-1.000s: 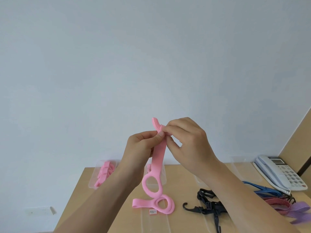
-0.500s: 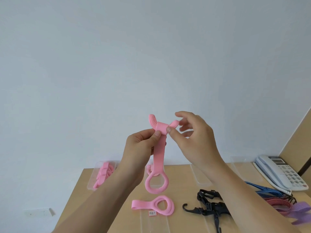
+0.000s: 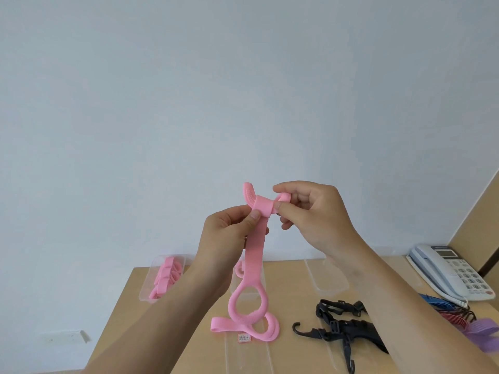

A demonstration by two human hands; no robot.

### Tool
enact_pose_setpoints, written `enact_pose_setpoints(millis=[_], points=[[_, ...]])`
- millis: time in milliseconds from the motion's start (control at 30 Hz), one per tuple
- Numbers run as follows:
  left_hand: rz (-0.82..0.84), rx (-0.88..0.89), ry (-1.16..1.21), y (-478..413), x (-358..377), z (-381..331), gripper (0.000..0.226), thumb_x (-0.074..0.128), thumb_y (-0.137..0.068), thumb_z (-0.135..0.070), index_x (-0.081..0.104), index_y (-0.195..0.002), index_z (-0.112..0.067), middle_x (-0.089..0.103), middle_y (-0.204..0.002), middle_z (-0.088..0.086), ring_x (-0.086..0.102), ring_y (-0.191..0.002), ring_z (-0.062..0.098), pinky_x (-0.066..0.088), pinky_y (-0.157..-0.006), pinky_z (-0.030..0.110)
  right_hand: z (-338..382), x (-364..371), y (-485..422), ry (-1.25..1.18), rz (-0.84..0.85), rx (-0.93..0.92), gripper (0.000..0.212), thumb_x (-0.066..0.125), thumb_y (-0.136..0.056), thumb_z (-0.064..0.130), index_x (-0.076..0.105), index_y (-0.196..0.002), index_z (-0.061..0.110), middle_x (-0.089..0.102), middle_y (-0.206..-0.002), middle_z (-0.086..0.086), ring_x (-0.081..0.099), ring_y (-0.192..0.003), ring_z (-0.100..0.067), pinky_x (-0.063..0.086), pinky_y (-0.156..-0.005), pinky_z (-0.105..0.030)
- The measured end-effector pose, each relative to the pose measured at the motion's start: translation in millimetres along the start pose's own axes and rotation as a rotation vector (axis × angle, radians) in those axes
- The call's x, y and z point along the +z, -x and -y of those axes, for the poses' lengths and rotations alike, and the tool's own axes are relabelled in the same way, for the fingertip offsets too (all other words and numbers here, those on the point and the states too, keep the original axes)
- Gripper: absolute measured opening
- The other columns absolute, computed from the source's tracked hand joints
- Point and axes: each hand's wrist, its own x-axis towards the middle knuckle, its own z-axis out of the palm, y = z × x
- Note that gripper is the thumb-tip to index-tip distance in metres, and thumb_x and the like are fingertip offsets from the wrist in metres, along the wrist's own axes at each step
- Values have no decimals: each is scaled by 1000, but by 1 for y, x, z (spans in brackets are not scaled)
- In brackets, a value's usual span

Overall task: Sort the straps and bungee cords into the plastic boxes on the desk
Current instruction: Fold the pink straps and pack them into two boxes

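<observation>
close in front of the camera, above the desk (image 3: 129, 314), both hands hold one pink strap (image 3: 255, 255) up in the air. the left hand (image 3: 229, 233) pinches it between thumb and fingers just under the folded top, and the right hand (image 3: 316, 220) pinches the short end beside the fold between thumb and forefinger, its other fingers loosely curled. the strap hangs straight down, its ring end low over a second pink strap (image 3: 259, 329) lying on the desk – whether they touch i cannot tell. a small label (image 3: 244, 338) sits by that one. to the right lie black hooked cords (image 3: 345, 327), and further right blue (image 3: 432, 300), red (image 3: 456, 318) and purple (image 3: 483, 329) straps in a bunch. at the back left a clear plastic box (image 3: 147, 290) holds more pink straps (image 3: 166, 273); a telephone (image 3: 453, 273) stands at the back right – behind all, a pale wall (image 3: 243, 90).
</observation>
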Motion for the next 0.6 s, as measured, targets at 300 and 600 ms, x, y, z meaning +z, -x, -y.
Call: enact_pose_setpoints(millis=[300, 600], points=[[-27, 15, -80, 1, 2, 7, 23, 61, -103, -15, 81, -92, -16, 78, -85, 10, 71, -81, 24, 56, -91, 57, -4, 7, -7, 318, 108, -90, 13, 69, -91, 26, 77, -101, 26, 68, -98, 13, 64, -94, -5, 51, -83, -28], [-20, -29, -48, 2, -3, 13, 16, 73, -96, -23, 83, -84, -18, 77, -80, 12, 68, -74, 23, 58, -74, 44, -10, 6, -5, 225, 191, -88, 4, 73, -88, 19, 74, -85, 21, 75, -81, 6, 69, -78, -18, 57, -75, -40]])
